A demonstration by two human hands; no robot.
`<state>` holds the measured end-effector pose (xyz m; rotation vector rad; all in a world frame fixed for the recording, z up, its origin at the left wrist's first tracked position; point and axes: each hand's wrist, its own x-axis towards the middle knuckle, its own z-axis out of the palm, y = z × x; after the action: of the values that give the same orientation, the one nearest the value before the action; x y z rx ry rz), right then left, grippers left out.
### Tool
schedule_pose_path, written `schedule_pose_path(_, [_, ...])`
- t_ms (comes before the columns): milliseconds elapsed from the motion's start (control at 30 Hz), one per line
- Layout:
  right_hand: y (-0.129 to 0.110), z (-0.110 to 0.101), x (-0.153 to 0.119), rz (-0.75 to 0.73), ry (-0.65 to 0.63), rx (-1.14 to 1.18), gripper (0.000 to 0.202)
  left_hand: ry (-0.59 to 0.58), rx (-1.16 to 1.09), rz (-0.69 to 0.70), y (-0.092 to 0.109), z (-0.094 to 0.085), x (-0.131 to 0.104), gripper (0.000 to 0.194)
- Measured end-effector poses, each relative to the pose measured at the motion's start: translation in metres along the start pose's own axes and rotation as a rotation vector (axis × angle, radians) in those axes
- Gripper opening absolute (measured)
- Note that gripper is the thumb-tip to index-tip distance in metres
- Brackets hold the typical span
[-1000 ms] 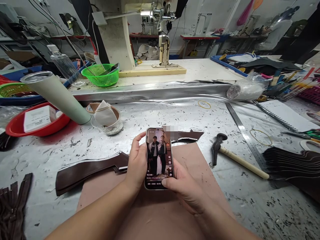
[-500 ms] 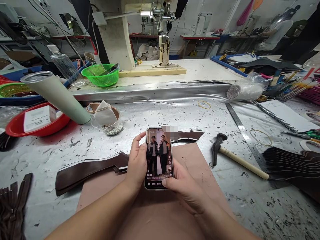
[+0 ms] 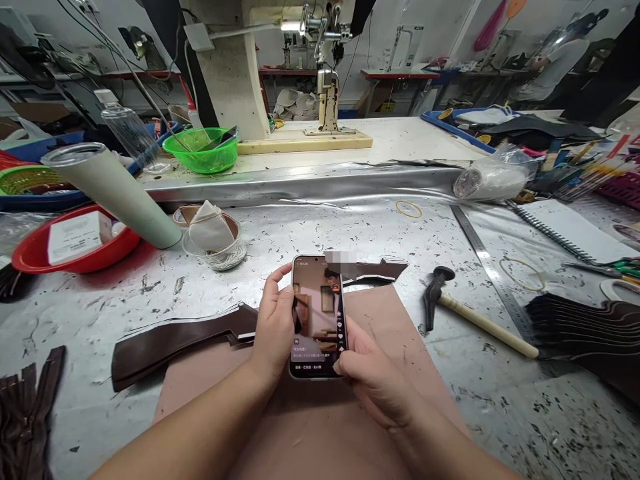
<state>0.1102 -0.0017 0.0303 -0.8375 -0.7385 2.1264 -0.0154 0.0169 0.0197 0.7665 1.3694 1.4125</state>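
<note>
A phone (image 3: 316, 320) with a lit video screen is held upright over a pinkish-brown sheet (image 3: 310, 427). My left hand (image 3: 274, 323) grips its left edge, thumb along the side. Around the lower right edge, my right hand (image 3: 373, 373) is closed on the phone, its thumb at the bottom right corner. Dark brown leather pieces (image 3: 175, 343) lie left of my left hand, partly on the sheet. Another dark piece (image 3: 383, 271) shows behind the phone. To the right rests a hammer (image 3: 485, 325) with a pale handle.
A metal ruler (image 3: 483, 257) and stacked dark leather strips (image 3: 585, 333) lie right. At left stand a red basin (image 3: 95, 257), a tumbler (image 3: 115, 193) and a cup (image 3: 213, 233). A sewing machine (image 3: 327, 100) stands behind, beside a green bowl (image 3: 203, 153). A person (image 3: 557, 67) is far right.
The phone's picture has changed from two standing figures to a room scene. My right thumb has moved slightly right, towards the phone's edge.
</note>
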Motion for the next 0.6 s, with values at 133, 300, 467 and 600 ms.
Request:
schedule_pose_path(133, [-0.0006, -0.0001, 0.0001, 0.005, 0.004, -0.017, 0.073, -0.001, 0.018, 0.004, -0.0003, -0.0003, -0.0011, 0.037])
schedule_pose_path(300, [-0.0007, -0.0005, -0.0001, 0.011, 0.006, -0.022, 0.071, 0.009, 0.036, 0.000, 0.0011, 0.0003, -0.0016, 0.037])
schedule_pose_path(467, [0.0002, -0.0014, 0.0000, 0.002, 0.023, -0.040, 0.067, -0.009, 0.021, -0.035, 0.0018, 0.0015, -0.0018, 0.040])
schedule_pose_path(600, [0.0007, -0.0021, -0.0001, 0.000, 0.023, -0.065, 0.065, -0.008, 0.024, -0.046, 0.0017, 0.0014, -0.0018, 0.039])
